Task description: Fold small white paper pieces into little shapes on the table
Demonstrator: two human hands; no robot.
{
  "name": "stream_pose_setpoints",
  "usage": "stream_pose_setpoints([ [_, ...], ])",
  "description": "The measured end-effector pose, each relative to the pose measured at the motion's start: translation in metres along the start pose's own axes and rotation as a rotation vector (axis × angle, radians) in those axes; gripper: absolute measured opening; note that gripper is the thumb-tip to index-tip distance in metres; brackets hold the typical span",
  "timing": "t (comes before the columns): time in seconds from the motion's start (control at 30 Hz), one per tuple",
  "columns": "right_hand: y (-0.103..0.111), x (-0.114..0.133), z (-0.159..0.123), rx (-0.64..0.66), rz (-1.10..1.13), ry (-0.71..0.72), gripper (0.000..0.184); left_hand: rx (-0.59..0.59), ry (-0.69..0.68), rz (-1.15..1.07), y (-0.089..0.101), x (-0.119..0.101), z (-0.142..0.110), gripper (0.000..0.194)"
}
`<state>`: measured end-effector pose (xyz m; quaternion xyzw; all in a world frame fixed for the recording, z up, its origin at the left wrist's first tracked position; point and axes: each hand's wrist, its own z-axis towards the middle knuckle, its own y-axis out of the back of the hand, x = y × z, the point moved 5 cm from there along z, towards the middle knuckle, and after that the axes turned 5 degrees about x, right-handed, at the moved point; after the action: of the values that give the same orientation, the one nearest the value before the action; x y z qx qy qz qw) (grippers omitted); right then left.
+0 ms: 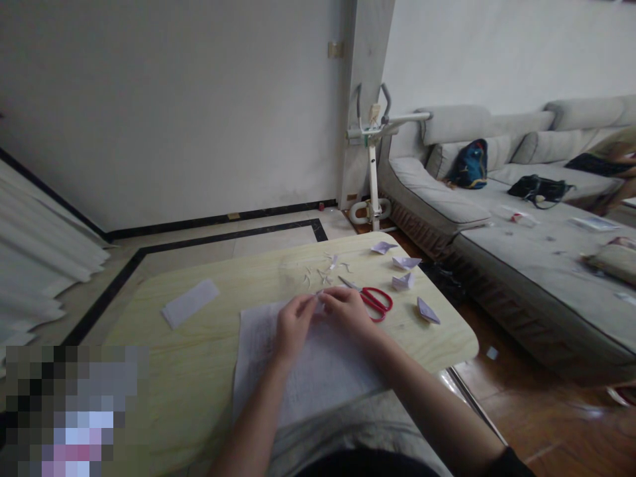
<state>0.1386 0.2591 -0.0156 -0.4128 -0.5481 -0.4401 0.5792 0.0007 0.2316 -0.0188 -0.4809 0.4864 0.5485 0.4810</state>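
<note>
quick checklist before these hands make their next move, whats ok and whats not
1. Left hand and right hand together over the large white sheet: ok.
2. Grip on the small pale piece at the fingertips: cannot tell, fingers hide most of it.
3. Scissors out of the hands: ok, lying on the table beside the right hand.
4. Scraps cleared away: not ok, scattered beyond the hands.
5. Four folded papers clear of the hands: ok, along the right side.
</note>
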Motion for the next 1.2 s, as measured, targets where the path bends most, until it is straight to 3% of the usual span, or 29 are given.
stream_pose_setpoints([
  [0.5,0.0018,0.0081,-0.0006,-0.039,-0.086,0.066,0.018,0.038,-0.012,0.032,-0.0014,-0.0025,-0.0006,0.030],
  [1.2,0.0046,0.0096,-0.0010,-0.064,0.011,0.034,0.017,0.065,0.019,-0.023,-0.0028,-0.0007,0.0008,0.034],
])
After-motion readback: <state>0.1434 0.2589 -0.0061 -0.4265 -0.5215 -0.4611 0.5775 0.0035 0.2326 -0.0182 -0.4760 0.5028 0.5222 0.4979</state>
